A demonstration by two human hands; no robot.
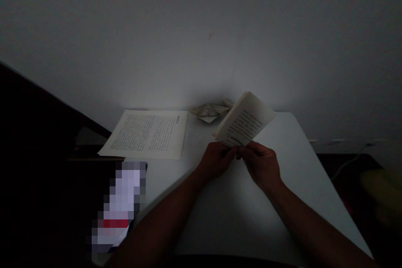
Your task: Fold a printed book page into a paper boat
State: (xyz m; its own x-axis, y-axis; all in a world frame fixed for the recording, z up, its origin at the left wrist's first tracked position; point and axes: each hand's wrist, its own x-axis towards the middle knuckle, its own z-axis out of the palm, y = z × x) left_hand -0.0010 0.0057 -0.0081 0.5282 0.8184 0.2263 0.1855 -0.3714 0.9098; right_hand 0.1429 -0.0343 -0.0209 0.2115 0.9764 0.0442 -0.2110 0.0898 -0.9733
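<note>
A folded sheet of printed paper is held up at a tilt above the table. My left hand is closed on its lower edge, thumb and fingers pinching. Close beside it, my right hand pinches the same edge, so the two thumbs nearly meet. Behind the sheet, near the wall, lies a folded paper boat, partly covered by the held paper. Dim light hides the finer creases.
Flat printed sheets lie at the table's back left, reaching over its edge. A lit phone, blurred out, is at the left edge beside my left forearm. The white table meets a grey wall behind. A cable runs at right.
</note>
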